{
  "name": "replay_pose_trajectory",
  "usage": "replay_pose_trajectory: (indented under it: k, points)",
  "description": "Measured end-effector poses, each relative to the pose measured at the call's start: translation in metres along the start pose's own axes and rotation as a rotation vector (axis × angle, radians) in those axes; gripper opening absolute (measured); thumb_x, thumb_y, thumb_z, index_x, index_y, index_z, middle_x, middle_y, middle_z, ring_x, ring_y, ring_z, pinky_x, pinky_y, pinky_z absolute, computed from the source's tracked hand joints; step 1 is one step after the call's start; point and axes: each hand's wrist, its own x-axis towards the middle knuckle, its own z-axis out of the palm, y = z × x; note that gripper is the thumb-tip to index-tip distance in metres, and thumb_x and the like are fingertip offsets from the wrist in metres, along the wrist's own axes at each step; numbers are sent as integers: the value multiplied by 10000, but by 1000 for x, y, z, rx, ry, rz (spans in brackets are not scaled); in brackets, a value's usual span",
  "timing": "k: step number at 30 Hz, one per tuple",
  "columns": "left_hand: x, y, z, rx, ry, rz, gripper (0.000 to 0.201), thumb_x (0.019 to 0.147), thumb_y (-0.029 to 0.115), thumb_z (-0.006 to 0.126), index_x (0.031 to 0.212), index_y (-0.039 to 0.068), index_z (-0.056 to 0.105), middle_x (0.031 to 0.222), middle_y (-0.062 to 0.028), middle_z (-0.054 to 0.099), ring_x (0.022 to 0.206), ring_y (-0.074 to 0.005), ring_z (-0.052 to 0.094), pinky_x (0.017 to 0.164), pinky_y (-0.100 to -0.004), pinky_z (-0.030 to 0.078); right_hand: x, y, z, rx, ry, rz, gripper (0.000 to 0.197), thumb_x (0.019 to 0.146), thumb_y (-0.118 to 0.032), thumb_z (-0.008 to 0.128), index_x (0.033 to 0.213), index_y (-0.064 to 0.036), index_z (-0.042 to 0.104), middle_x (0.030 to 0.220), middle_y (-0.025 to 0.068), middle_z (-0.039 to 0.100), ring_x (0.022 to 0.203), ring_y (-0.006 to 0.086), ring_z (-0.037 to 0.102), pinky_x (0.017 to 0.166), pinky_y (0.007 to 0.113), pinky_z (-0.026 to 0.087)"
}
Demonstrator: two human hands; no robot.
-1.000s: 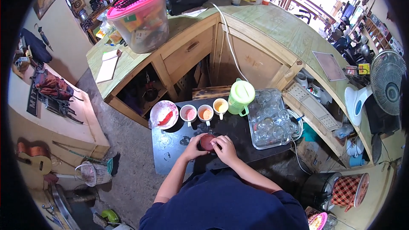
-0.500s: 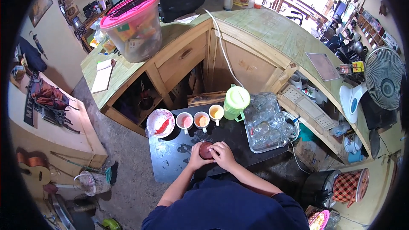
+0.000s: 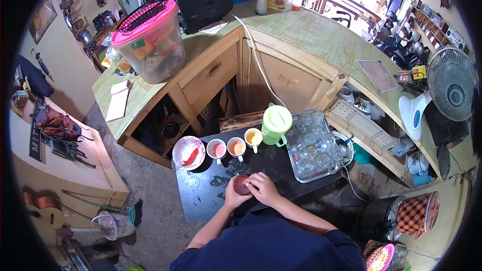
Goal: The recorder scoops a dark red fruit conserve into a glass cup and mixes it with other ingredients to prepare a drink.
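Over the near part of the low black table (image 3: 213, 206), my left hand (image 3: 235, 195) wraps round the side of a small, round, reddish-brown container (image 3: 241, 184). Bent fingers of my right hand (image 3: 263, 189) press on its top and right side; whether they also pinch something small cannot be made out. Beyond my hands stand a white cup with pink contents (image 3: 217, 149), a cup with orange contents (image 3: 236, 146) and a cup with yellow contents (image 3: 253, 137). A patterned bowl (image 3: 179, 163) with something red inside is left of them. Right of the cups is a light green lidded pitcher (image 3: 276, 124).
A clear tray (image 3: 300, 176) of several glasses occupies the table's right side, beside a coiled white cable (image 3: 346, 154). Behind the table curves a wooden counter (image 3: 306, 35) bearing a pink-lidded bucket (image 3: 163, 65), a notepad (image 3: 118, 101) and a white fan (image 3: 414, 113).
The view has shifted slightly, so my hands and the container appear a little lower. Both hands stay on the container, my right fingers now nearer its right edge.
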Motion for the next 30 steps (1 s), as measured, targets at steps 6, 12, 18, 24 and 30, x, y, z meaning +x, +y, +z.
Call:
replay_pose_trajectory:
  k: [6, 12, 18, 24, 30]
  points:
    - [3, 47, -11, -63, 106, 84, 804, 528, 275, 917, 1196, 44, 534, 1125, -134, 646, 1025, -269, 653, 910, -377, 514, 31, -39, -42, 20, -65, -152, 123, 859, -132, 629, 939, -51, 677, 934, 92, 646, 898, 289, 585, 824, 401, 453]
    - [12, 107, -35, 62, 162, 160, 823, 504, 309, 918, 1181, 35, 539, 1086, -135, 655, 989, -266, 659, 891, -372, 520, 69, -77, -82, 35, -152, -355, 167, 817, -126, 674, 978, -91, 699, 974, 56, 665, 903, 265, 572, 816, 392, 442]
    - [21, 156, -53, -58, 115, 172, 838, 504, 294, 915, 1202, 37, 528, 1121, -129, 649, 1017, -254, 654, 909, -371, 517, 89, -106, -110, -147, -186, -565, 275, 743, -158, 670, 1015, -119, 692, 1019, 12, 658, 948, 237, 555, 854, 386, 441]
    - [23, 186, -58, -40, 133, 188, 843, 510, 284, 908, 1211, 25, 519, 1133, -141, 648, 1038, -261, 652, 921, -370, 513, 98, -116, -115, -177, -209, -569, 171, 808, -150, 658, 967, -97, 690, 953, 14, 658, 888, 237, 537, 813, 387, 433]
    - [20, 194, -57, -5, 117, 210, 833, 516, 312, 911, 1198, 18, 535, 1123, -142, 649, 1027, -258, 655, 918, -367, 512, 102, -120, -111, 61, -282, -472, 123, 821, -143, 667, 932, -100, 696, 926, 25, 673, 861, 259, 550, 807, 376, 430]
